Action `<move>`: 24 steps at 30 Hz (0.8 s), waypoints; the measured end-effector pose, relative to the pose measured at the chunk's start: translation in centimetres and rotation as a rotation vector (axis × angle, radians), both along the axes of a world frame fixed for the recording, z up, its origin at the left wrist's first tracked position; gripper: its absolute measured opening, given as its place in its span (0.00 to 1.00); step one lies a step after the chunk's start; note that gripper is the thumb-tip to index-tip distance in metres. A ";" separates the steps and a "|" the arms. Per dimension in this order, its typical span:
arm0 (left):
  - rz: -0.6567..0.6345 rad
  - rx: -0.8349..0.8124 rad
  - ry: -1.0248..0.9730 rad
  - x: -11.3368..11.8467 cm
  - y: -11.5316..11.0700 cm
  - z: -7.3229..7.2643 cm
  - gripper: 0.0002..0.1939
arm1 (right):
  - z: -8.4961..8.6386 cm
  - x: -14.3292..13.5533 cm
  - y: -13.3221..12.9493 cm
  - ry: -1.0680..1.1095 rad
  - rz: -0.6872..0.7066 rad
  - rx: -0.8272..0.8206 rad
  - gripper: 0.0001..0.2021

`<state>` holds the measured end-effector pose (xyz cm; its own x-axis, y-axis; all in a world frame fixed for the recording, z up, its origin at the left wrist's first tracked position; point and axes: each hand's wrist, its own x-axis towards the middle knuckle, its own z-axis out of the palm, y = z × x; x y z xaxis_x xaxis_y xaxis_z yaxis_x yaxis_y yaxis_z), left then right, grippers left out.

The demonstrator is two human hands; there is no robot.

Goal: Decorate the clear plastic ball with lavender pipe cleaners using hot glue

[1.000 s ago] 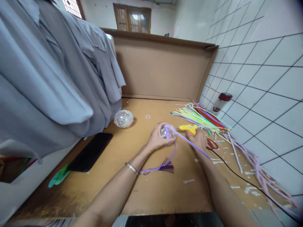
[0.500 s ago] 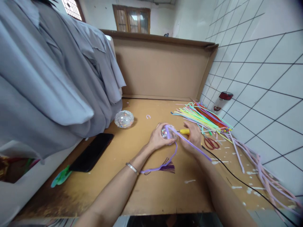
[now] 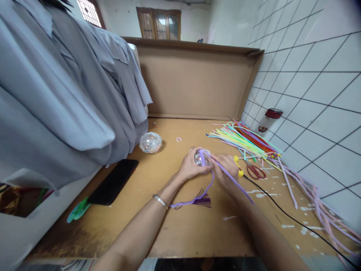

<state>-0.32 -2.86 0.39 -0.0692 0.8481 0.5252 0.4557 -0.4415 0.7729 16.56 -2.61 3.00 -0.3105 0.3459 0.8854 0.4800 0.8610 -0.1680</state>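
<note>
My left hand [image 3: 190, 164] is closed around a small clear plastic ball [image 3: 199, 159] with coloured bits inside. A purple pipe cleaner [image 3: 234, 181] lies over the ball, its free length slanting down across my right wrist. My right hand [image 3: 225, 169] pinches this pipe cleaner at the ball's right side. Just beyond the right hand, parts of a yellow glue gun [image 3: 240, 173] show with a black cord; the rest is hidden, and I cannot tell whether the palm bears it. A purple tassel [image 3: 203, 200] on a purple strand lies on the table below the ball.
A second clear ball [image 3: 150, 142] sits on the table [image 3: 169, 169] to the left. Coloured pipe cleaners [image 3: 242, 139] and red-handled scissors [image 3: 256, 172] lie at right, near a red-lidded jar [image 3: 269, 119]. A black phone [image 3: 114, 182] is at left, beside grey cloth [image 3: 98, 98]. Cardboard [image 3: 194, 79] stands behind.
The yellow glue gun's nozzle, pointed at the ball before, no longer shows. My right hand has moved in to the ball and now pinches the pipe cleaner. The view has shifted slightly.
</note>
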 end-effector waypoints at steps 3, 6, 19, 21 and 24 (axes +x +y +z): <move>-0.001 0.008 -0.004 0.0 0.1 -0.1 0.34 | -0.1 -0.1 -0.2 0.003 0.003 -0.016 0.08; -0.003 0.018 -0.011 0.0 0.2 -0.3 0.34 | 0.0 -0.2 -0.4 0.019 0.026 -0.028 0.07; -0.023 -0.005 -0.048 -0.3 0.5 -0.8 0.35 | -0.3 -0.6 -0.3 0.024 0.093 -0.099 0.07; -0.026 0.001 -0.055 -0.3 0.5 -0.8 0.35 | -0.4 -0.7 -0.3 0.018 0.111 -0.090 0.07; -0.025 -0.006 -0.071 -0.3 0.6 -0.9 0.35 | -0.5 -0.7 -0.1 0.010 0.126 -0.076 0.06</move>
